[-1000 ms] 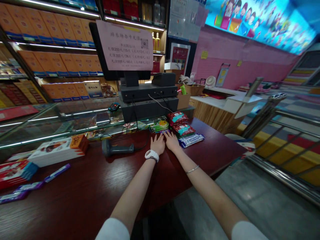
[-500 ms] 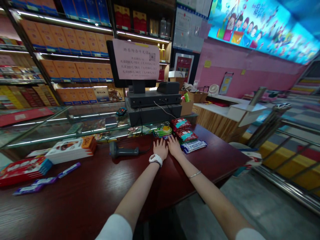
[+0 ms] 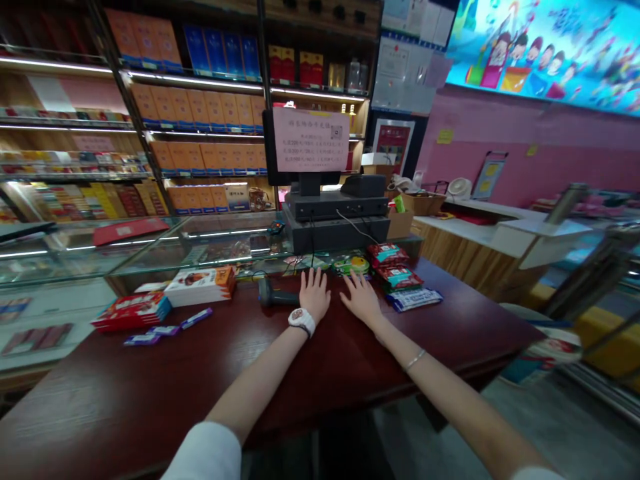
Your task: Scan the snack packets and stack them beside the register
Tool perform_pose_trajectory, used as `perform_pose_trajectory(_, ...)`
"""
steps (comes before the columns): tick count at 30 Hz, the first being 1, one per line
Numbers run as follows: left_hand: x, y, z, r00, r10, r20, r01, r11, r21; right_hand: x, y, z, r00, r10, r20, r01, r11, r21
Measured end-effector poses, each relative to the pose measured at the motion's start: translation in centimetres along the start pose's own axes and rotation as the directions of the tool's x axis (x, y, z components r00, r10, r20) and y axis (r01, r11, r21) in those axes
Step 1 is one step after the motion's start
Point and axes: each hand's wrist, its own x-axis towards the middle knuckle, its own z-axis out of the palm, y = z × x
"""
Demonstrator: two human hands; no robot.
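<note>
My left hand [image 3: 315, 295], with a white watch on its wrist, is open with fingers spread over the dark red table [image 3: 225, 387]. It covers part of a barcode scanner [image 3: 273, 295] lying there. Fingers apart, my right hand [image 3: 361, 299] is beside it, near a green snack packet [image 3: 351, 265]. To its right are red snack bags [image 3: 397, 277] and a blue-and-white packet [image 3: 415, 299]. Neither hand holds anything. On the left lie several purple-wrapped bars [image 3: 165, 329], a stack of red boxes [image 3: 133, 311] and a stack of white-and-orange boxes [image 3: 200, 285].
A checkout terminal [image 3: 335, 213] with a paper sign stands behind the hands on a glass display counter [image 3: 210, 247]. Shelves of orange boxes [image 3: 200, 110] rise at the back. A white-topped wooden counter [image 3: 465, 243] stands to the right, and a round bin [image 3: 543, 353] below the table's right end.
My hands have moved apart, the left one leftward over the scanner. A small purple item near the fingertips no longer shows. The view has turned left, showing more of the glass counter.
</note>
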Motion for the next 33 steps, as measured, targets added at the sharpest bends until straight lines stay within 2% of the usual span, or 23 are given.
perform_pose_trajectory(10, -6.3, -8.9, -4.0, 0.98, -0.188, -0.062, 0.189, 0.982, 0.011, 0.2, -10.4, -2.5, 0.979, -0.199, -0.035, 0.201, 0.971, 0.129)
perform_pose_trajectory(18, -12.3, -14.8, -6.8, 0.952, -0.298, -0.066, 0.303, 0.95, 0.077, -0.5, -18.7, -3.3, 0.929, -0.37, -0.027, 0.365, 0.897, 0.251)
perform_pose_trajectory(25, -16.7, -20.4, -8.3, 0.904, -0.421, -0.072, 0.427, 0.898, 0.109, -0.5, -24.6, -2.4, 0.866, -0.499, -0.031, 0.477, 0.806, 0.35)
perform_pose_trajectory(29, -17.9, -23.2, -8.8, 0.863, -0.497, -0.089, 0.504, 0.856, 0.112, -0.2, -27.9, -1.2, 0.845, -0.535, -0.009, 0.497, 0.778, 0.384)
perform_pose_trajectory(33, -18.7, -24.8, -8.7, 0.833, -0.54, -0.118, 0.551, 0.828, 0.1, 0.1, -30.7, -0.1, 0.814, -0.581, 0.01, 0.529, 0.749, 0.398)
